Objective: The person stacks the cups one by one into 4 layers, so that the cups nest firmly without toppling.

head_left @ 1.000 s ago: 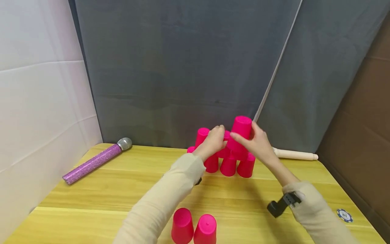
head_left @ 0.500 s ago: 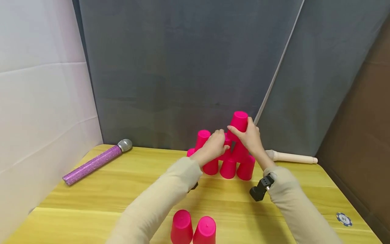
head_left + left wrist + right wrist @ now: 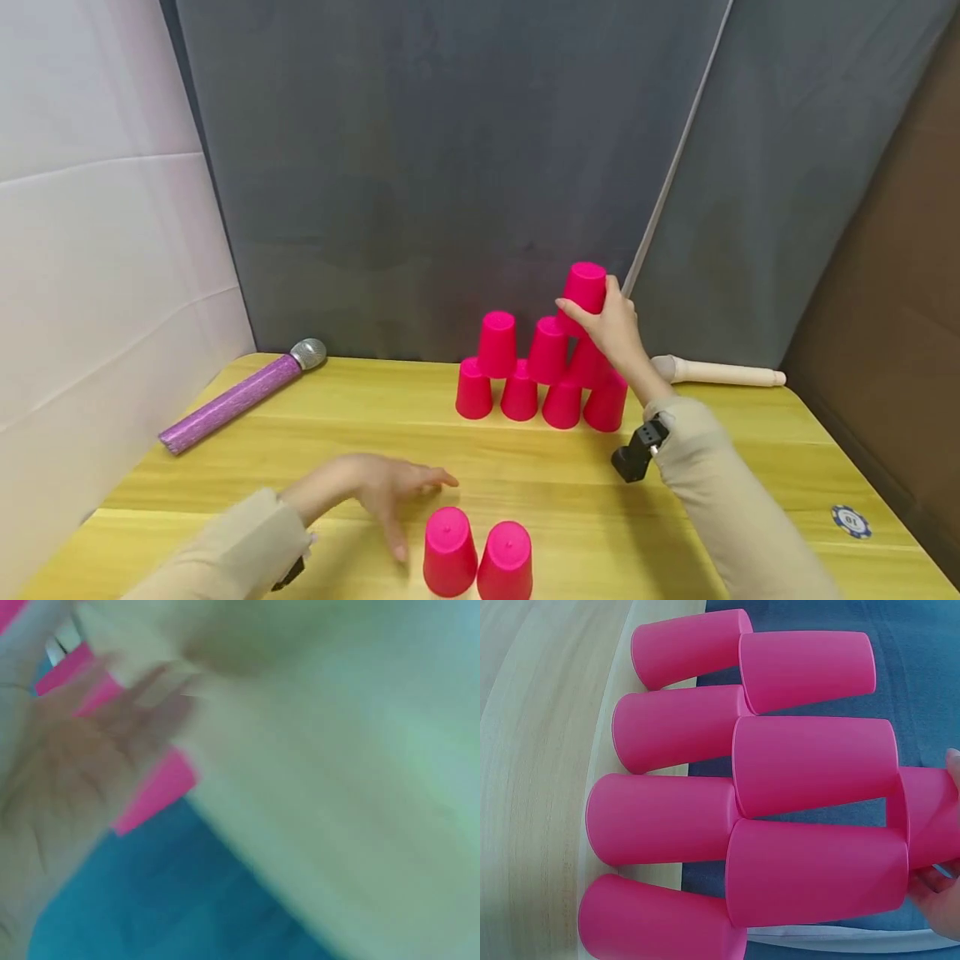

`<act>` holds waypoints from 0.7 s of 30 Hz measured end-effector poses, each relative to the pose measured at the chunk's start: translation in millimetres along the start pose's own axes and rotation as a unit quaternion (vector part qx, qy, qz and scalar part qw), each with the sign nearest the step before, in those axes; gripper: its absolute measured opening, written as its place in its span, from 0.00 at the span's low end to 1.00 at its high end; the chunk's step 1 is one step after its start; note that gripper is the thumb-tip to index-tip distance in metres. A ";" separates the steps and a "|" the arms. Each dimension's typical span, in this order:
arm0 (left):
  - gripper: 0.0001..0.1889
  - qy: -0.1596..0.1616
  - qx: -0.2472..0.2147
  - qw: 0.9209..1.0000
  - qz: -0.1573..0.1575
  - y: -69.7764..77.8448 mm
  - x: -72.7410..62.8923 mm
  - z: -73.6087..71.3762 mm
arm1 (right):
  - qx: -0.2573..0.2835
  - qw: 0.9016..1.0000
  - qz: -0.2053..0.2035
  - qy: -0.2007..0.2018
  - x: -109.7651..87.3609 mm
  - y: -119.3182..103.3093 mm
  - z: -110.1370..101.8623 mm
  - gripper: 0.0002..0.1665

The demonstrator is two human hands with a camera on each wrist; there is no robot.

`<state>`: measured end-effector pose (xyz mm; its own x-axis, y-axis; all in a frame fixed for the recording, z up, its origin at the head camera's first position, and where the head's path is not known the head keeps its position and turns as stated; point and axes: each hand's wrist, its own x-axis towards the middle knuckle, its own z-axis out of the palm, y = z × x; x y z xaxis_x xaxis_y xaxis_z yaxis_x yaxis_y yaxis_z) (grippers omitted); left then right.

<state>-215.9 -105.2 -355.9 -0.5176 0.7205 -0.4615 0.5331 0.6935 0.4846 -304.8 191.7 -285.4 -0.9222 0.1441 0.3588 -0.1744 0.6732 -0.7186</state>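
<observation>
Upside-down pink cups form a stack at the back of the table, with a bottom row of several, such as the leftmost cup (image 3: 474,390), and three above, including a middle cup (image 3: 547,352). My right hand (image 3: 617,329) grips another upside-down cup (image 3: 584,287) over the two right-hand cups of that second row. In the right wrist view this gripped cup (image 3: 928,806) meets their bases. Nearer me stand two more inverted pink cups, a left one (image 3: 450,554) and a right one (image 3: 506,562). Beside them my left hand (image 3: 386,490) hovers, fingers spread, holding nothing; its wrist view is blurred.
A purple glittery microphone (image 3: 240,400) lies at the left. Behind the right forearm is a cream microphone (image 3: 723,373). A poker chip (image 3: 851,522) lies near the right edge. A grey curtain (image 3: 450,183) hangs right behind the stack.
My left hand has left the stack and come back toward the two near cups. My right hand has shifted slightly left with its cup, which now sits over the second row.
</observation>
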 end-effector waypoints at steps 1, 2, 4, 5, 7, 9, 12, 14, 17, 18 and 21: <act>0.42 0.007 -0.041 0.999 0.035 -4.3 -0.8 7.8 | -0.001 1.000 0.000 -0.001 0.5 0.0 -0.7 0.37; 0.40 0.020 -0.080 0.993 0.079 -7.8 -0.4 14.8 | 0.000 1.000 0.000 0.000 0.9 -0.2 -1.2 0.37; 0.34 0.044 -0.147 0.976 0.154 -12.9 3.3 25.5 | 0.003 1.000 -0.002 0.001 1.8 -0.9 -1.5 0.37; 0.31 0.060 -0.166 0.968 0.179 -13.8 5.7 28.2 | 0.006 1.000 -0.003 0.000 2.0 -1.4 -1.4 0.37; 0.27 0.105 -0.195 0.954 0.200 -12.8 10.0 26.9 | 0.010 1.000 -0.004 -0.001 2.0 -2.7 -0.6 0.37; 0.25 0.169 -0.220 0.940 0.198 -6.0 14.2 12.5 | 0.013 1.000 -0.002 -0.004 1.7 -3.5 0.3 0.38; 0.25 0.311 -0.260 0.894 0.189 14.6 22.4 -30.3 | 0.015 1.000 -0.001 -0.005 1.4 -4.1 1.3 0.38; 0.26 0.404 -0.262 0.859 0.175 31.2 30.4 -66.6 | 0.017 1.000 -0.001 -0.007 1.5 -4.3 1.7 0.38; 0.30 0.490 -0.241 0.825 0.142 50.0 46.4 -113.3 | 0.023 1.000 -0.001 -0.014 1.8 -3.9 2.6 0.38; 0.31 0.502 -0.229 0.825 0.125 54.0 52.6 -124.6 | 0.025 1.000 0.000 -0.016 1.3 -3.9 3.2 0.38; 0.33 0.500 -0.192 0.841 0.074 59.8 70.7 -142.7 | 0.030 0.999 0.003 -0.024 -0.1 -3.1 5.9 0.39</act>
<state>-316.1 -13.4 -253.5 -0.8708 0.3019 0.3880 0.4856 0.4048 0.7748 -306.2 185.2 -286.7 -0.9386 0.1111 0.3265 -0.1883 0.6283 -0.7548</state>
